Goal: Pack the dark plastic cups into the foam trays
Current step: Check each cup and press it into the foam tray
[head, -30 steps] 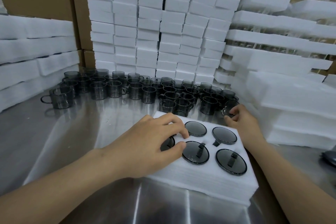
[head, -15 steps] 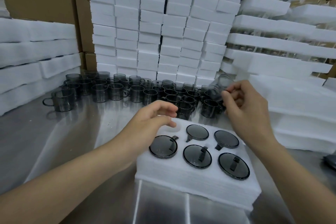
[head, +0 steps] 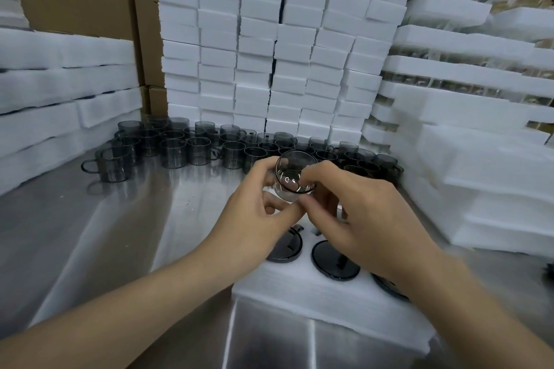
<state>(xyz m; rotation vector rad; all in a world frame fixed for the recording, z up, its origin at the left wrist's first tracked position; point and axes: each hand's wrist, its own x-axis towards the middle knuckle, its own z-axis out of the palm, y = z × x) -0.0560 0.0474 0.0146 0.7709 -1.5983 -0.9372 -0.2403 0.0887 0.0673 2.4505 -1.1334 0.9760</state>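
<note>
The dark cup (head: 295, 177), half a second ago pinched by the right hand (head: 368, 219) alone out over the loose cups (head: 180, 150) at the far right, is now above the far side of the foam tray (head: 299, 293), its mouth tilted toward the camera. The left hand (head: 263, 219), then hovering released, has joined in. Both hands' fingers now grasp the cup, above the packed cups (head: 335, 260).

A steel table (head: 105, 234) bears loose cups (head: 174, 156), a foam tray (head: 299, 299) and foam stacks (head: 263, 39).
</note>
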